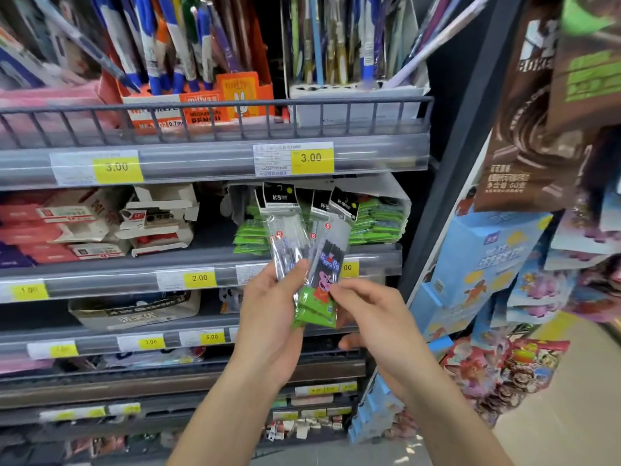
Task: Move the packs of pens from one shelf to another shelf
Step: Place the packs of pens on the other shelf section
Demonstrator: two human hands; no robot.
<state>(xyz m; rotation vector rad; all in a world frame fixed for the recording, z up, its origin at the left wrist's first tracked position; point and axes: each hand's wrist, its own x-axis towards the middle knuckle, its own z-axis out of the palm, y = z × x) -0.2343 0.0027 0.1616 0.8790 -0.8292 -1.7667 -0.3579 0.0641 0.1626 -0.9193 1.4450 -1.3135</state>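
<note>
left hand (268, 307): fingers curled round fanned pen packs (311, 250) | right hand (373, 317): thumb and forefinger pinching front pack's edge

1. Grey metal shelving (215, 163) filled the wall, its edges carrying yellow price labels (312, 158).
2. A dark upright post (470, 136) bounded it on the right.
3. Beige floor (571, 398) lay lower right, brightly lit.

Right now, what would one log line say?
left hand: holds pen packs | right hand: pinches front pack | stock: green packs on shelf behind
</note>
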